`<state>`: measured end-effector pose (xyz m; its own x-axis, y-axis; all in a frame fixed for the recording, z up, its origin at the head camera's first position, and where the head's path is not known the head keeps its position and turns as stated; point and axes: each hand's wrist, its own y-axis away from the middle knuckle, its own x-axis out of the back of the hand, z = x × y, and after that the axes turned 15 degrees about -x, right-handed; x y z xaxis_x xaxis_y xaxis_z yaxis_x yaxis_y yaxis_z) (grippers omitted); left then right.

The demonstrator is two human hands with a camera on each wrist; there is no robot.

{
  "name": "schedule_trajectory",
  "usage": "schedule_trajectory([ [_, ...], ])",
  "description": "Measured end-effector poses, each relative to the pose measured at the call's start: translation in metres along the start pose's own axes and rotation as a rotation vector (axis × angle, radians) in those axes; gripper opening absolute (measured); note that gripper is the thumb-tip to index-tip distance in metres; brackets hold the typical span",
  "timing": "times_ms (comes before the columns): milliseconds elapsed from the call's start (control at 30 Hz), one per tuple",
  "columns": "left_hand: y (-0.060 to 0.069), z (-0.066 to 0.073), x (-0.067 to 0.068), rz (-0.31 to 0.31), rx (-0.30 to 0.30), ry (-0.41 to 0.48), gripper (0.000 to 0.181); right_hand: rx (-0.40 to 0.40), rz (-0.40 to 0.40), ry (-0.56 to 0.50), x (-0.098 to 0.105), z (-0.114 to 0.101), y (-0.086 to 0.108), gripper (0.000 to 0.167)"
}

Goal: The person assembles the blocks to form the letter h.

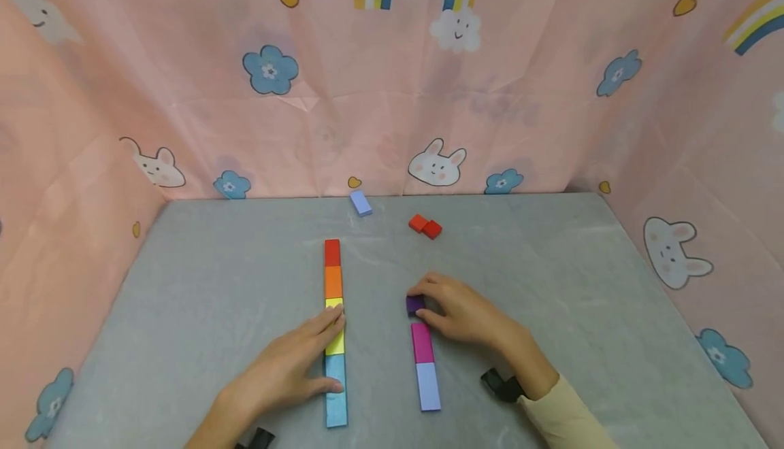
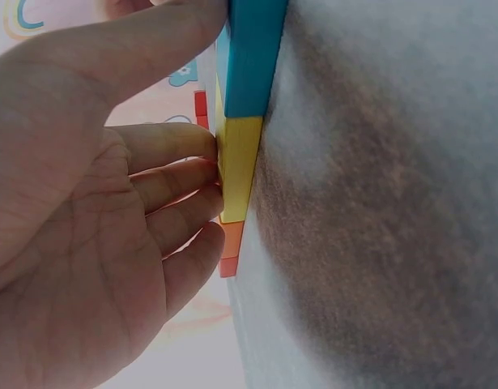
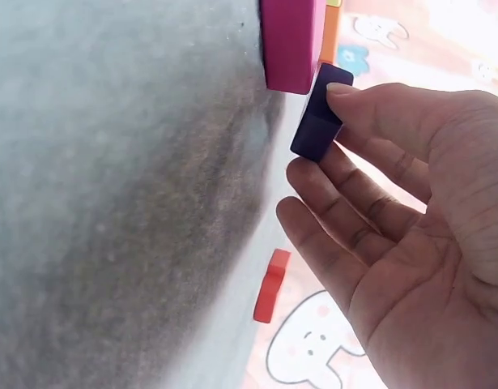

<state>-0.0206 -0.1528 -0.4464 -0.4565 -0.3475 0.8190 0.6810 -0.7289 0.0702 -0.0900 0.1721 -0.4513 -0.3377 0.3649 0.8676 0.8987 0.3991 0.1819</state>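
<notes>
Dark purple block [image 1: 414,307], one: pinched between thumb and fingers of the right hand [image 1: 462,311]. Just nearside of this grip: magenta block [image 1: 422,343], apart from the purple by a slim gap; periwinkle block [image 1: 428,387] end to end with it. Left of the grip: row of red block [image 1: 332,253], orange block [image 1: 333,282], yellow section [image 1: 335,346] and blue section [image 1: 336,409]; left hand [image 1: 288,365] across it, fingers extended onto yellow, thumb on blue. Beyond the grip: two small red blocks [image 1: 433,230], touching; farther, leftward, second periwinkle block [image 1: 361,203].

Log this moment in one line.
left hand: touching multicoloured block row | right hand: pinching purple block beyond magenta block | far side: two red blocks
</notes>
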Motion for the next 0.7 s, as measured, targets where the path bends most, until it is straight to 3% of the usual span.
schedule_trajectory([
  [700,-0.0001,-0.001,0.002,-0.017,-0.002,0.013,0.098,-0.014,-0.033,0.001,-0.0053,0.0024,0.0034,0.031],
])
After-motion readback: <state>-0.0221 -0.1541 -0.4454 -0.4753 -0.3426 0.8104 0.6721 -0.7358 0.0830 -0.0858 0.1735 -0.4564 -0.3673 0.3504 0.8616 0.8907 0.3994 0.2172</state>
